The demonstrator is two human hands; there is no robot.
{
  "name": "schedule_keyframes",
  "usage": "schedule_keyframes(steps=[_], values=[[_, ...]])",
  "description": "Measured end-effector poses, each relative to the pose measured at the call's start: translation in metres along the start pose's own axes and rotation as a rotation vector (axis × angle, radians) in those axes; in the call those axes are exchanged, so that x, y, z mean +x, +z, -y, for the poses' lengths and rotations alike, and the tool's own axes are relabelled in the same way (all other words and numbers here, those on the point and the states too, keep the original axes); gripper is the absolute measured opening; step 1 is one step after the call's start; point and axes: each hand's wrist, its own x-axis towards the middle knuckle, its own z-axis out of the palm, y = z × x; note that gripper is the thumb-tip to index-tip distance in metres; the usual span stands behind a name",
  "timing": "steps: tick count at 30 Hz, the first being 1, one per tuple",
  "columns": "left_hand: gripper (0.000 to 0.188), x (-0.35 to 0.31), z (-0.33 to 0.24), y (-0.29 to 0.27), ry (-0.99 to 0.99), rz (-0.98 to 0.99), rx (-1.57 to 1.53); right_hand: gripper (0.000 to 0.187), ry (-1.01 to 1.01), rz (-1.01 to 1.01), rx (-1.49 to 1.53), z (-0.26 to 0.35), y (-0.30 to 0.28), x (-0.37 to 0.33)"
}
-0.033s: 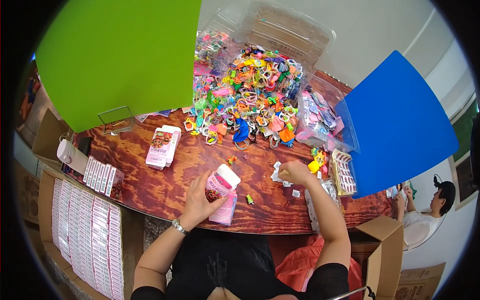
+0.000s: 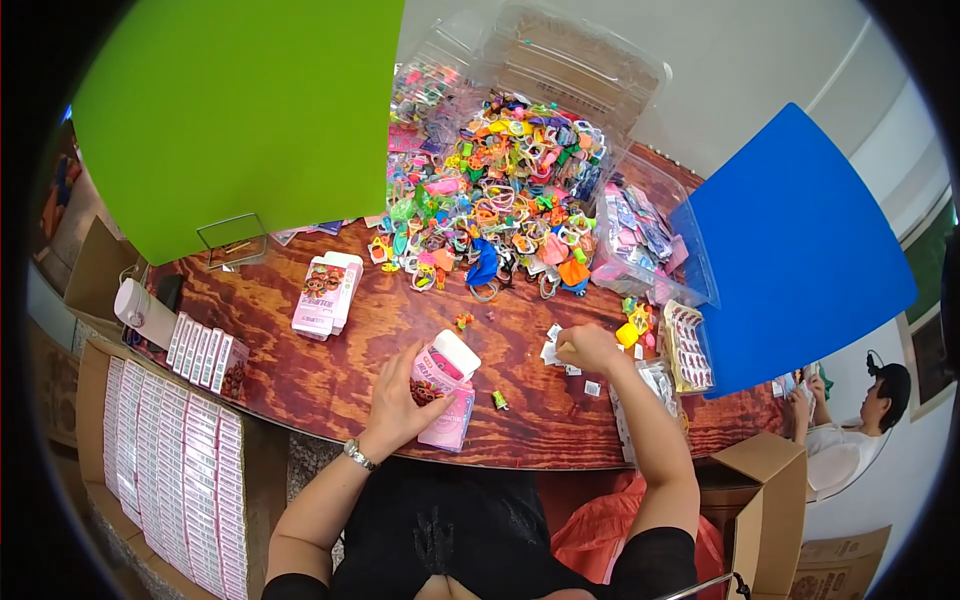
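My left hand (image 2: pixel 398 402) is closed round a small pink carton (image 2: pixel 436 372), whose white top flap stands up. Under it, a pink card or pack (image 2: pixel 450 424) lies near the table's front edge. My right hand (image 2: pixel 590 347) has its fingers drawn together, touching or just above small white packets (image 2: pixel 551 352) on the table; whatever is in those fingers is hidden. Between the hands lie a small green toy piece (image 2: pixel 500 400) and an orange one (image 2: pixel 464 321).
Colourful small toys (image 2: pixel 510 220) are heaped at the back. A clear bin (image 2: pixel 655 280) holds packets beside a sticker stack (image 2: pixel 688 345). Flat pink cartons (image 2: pixel 327 293) and finished-looking boxes (image 2: pixel 205 355) stand left, above a packed carton (image 2: pixel 95 400). Green (image 2: pixel 250 120) and blue (image 2: pixel 800 250) panels flank the table.
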Motion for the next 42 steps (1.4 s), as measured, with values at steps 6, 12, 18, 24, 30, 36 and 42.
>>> schedule_keyframes(steps=[6, 12, 18, 24, 30, 36, 42], values=[[0.087, -0.003, 0.005, 0.000, 0.021, -0.015, -0.007, 0.042, 0.132, 0.011, 0.052, 0.009, 0.011, -0.001], [0.086, -0.005, 0.003, -0.002, 0.015, -0.020, 0.004, 0.030, -0.006, 0.014, 0.230, 0.005, 0.022, 0.005], [0.084, -0.003, 0.003, -0.002, 0.077, -0.038, 0.056, 0.022, -0.170, -0.184, 0.197, 0.014, 0.010, 0.005], [0.085, 0.002, 0.003, 0.013, 0.119, -0.070, 0.132, 0.016, -0.224, -0.112, 0.651, 0.109, -0.048, -0.009], [0.089, -0.003, 0.002, 0.015, 0.128, -0.112, 0.164, 0.015, -0.604, -0.241, 0.291, 0.173, -0.036, -0.003], [0.091, -0.008, 0.006, 0.007, 0.025, -0.091, 0.067, 0.030, -0.624, -0.226, 0.479, 0.186, -0.041, -0.011], [0.089, -0.004, 0.006, 0.006, -0.049, -0.028, -0.179, 0.032, -0.709, -0.469, 0.480, 0.201, -0.017, -0.002]])
